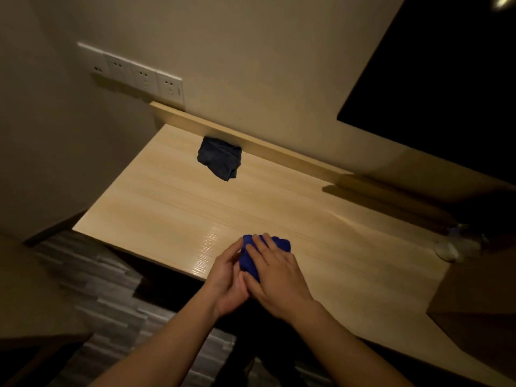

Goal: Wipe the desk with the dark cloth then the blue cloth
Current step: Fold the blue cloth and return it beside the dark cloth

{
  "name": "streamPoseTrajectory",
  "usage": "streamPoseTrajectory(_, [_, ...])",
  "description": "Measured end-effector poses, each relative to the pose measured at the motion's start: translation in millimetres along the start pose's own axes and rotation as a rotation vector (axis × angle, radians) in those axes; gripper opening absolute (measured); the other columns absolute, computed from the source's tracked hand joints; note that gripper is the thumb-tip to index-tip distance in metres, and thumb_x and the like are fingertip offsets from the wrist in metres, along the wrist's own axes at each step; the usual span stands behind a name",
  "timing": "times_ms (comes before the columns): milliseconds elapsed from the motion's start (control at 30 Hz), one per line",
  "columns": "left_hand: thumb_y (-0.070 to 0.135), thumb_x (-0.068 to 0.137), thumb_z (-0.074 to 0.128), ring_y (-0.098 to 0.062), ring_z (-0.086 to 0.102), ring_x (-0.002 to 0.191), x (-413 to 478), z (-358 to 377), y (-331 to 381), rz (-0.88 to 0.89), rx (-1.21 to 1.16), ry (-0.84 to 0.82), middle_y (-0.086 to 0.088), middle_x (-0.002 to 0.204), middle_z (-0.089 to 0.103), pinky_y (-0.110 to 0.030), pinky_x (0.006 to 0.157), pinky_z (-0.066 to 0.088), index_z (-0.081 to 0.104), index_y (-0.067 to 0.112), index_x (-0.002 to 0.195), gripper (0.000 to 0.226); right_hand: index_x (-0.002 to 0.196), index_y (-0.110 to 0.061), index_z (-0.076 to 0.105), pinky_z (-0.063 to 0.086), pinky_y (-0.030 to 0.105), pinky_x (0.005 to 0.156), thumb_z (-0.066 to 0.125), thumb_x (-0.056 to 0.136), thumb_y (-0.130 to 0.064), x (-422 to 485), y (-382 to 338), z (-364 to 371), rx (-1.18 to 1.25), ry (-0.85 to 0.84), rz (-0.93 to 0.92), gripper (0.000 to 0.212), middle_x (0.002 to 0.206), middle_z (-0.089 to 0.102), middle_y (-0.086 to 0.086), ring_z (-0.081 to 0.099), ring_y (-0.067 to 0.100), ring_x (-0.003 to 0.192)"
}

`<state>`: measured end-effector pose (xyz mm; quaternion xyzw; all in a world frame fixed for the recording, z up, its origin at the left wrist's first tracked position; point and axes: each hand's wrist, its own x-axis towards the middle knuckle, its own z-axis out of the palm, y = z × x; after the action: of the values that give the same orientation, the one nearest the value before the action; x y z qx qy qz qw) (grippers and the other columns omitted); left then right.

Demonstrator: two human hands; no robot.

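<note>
The light wooden desk (173, 208) fills the middle of the view. A crumpled dark cloth (219, 159) lies alone at its back, touching the raised rear ledge. Near the front edge a bunched blue cloth (248, 259) rests on the desk between my hands. My right hand (275, 275) lies flat on top of it, fingers spread over the cloth. From the left side, my left hand (227, 277) cups the cloth, its thumb against the fabric. Most of the blue cloth is hidden under my right hand.
A row of white wall sockets (139, 76) sits above the desk's back left corner. A dark panel (435, 88) hangs on the wall at the right. A clear plastic bottle (458, 243) lies at the desk's right end beside a brown box (480, 297). Grey floor shows at the left.
</note>
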<state>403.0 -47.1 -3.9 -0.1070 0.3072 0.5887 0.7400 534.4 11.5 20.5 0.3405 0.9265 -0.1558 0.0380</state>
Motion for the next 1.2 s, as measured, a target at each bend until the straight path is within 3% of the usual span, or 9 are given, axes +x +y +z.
streamPoseTrajectory(200, [0.016,0.098,0.062,-0.037,0.069,0.124,-6.8,0.0,63.9,0.141,0.052,0.095,-0.024,0.144,0.065,-0.05,0.102,0.059,0.058,0.004,0.15,0.053,0.164,-0.029,0.011,0.003,0.038,0.125,0.037,0.095,-0.066,53.1,-15.9,-30.5,0.24,0.071,-0.106,0.082,0.172,0.004,-0.013,-0.011,0.002,0.156])
streamPoseTrajectory(333, [0.016,0.1,0.061,-0.042,0.065,0.13,-11.1,5.8,112.5,0.184,0.039,0.112,-0.025,0.145,0.064,-0.056,0.108,0.049,0.057,0.006,0.15,0.051,0.15,-0.027,0.045,0.036,0.045,0.118,0.037,0.066,-0.101,91.2,-13.8,-27.5,0.883,0.017,0.414,0.112,0.159,0.046,-0.003,0.046,0.02,0.142])
streamPoseTrajectory(400, [0.018,0.104,0.059,-0.044,0.062,0.134,-11.4,5.5,137.8,0.197,0.049,0.115,-0.026,0.145,0.063,-0.056,0.111,0.047,0.055,0.003,0.149,0.048,0.126,-0.017,0.066,0.05,0.052,0.107,0.055,0.078,-0.087,116.0,-20.1,-22.4,1.346,-0.18,0.53,0.086,0.128,0.072,0.007,0.067,0.028,0.119])
streamPoseTrajectory(467, [0.018,0.106,0.059,-0.044,0.06,0.135,-11.4,2.8,162.9,0.223,0.075,0.138,-0.027,0.144,0.064,-0.056,0.112,0.047,0.056,0.002,0.148,0.045,0.128,-0.008,0.066,0.051,0.051,0.107,0.063,0.098,-0.047,138.5,-33.6,-24.1,1.629,-0.203,0.528,0.049,0.122,0.076,0.008,0.071,0.028,0.115])
streamPoseTrajectory(567, [0.018,0.106,0.061,-0.042,0.066,0.13,-7.7,-5.5,202.5,0.268,0.136,0.185,-0.025,0.141,0.067,-0.053,0.106,0.055,0.058,0.004,0.145,0.042,0.129,-0.015,0.067,0.054,0.049,0.104,0.065,0.1,-0.026,175.4,-53.0,-22.6,1.538,-0.074,0.464,0.031,0.123,0.075,0.002,0.072,0.022,0.113])
streamPoseTrajectory(767, [0.017,0.102,0.068,-0.034,0.074,0.118,11.9,-42.6,298.4,0.261,0.624,0.284,-0.017,0.129,0.075,-0.043,0.094,0.06,0.066,0.003,0.133,0.035,0.126,-0.025,0.062,0.061,0.026,0.077,0.057,0.106,-0.024,258.1,-96.2,-11.8,1.318,0.137,0.473,0.02,0.117,0.073,-0.008,0.072,0.01,0.1])
streamPoseTrajectory(967, [0.009,0.105,0.062,-0.032,0.074,0.116,56.5,-56.1,394.5,0.256,0.947,0.28,-0.011,0.127,0.074,-0.056,0.104,0.058,0.064,0.018,0.13,0.027,0.109,-0.034,0.054,0.06,0.044,0.089,0.054,0.107,-0.031,348.3,-121.3,-2.3,1.136,0.302,0.525,0.004,0.11,0.067,-0.007,0.067,0.012,0.099])
streamPoseTrajectory(1133, [0.012,0.107,0.061,-0.022,0.071,0.109,102.9,-39.9,465.8,0.367,1.244,0.275,-0.009,0.136,0.066,-0.034,0.091,0.063,0.048,0.021,0.15,0.046,0.123,-0.021,0.047,0.058,0.038,0.084,0.051,0.108,-0.036,420.7,-121.0,-13.2,1.037,0.354,0.642,0.022,0.112,0.062,-0.003,0.063,0.01,0.094])
streamPoseTrajectory(1200, [0.026,0.106,0.065,-0.028,0.062,0.128,123.1,-44.5,483.3,0.35,1.513,0.369,-0.011,0.151,0.054,-0.036,0.1,0.057,0.026,0.02,0.165,0.072,0.134,-0.015,0.042,0.056,0.04,0.085,0.05,0.106,-0.042,439.5,-114.1,-10.7,0.83,0.256,0.712,0.04,0.127,0.057,0.004,0.063,0.02,0.104])
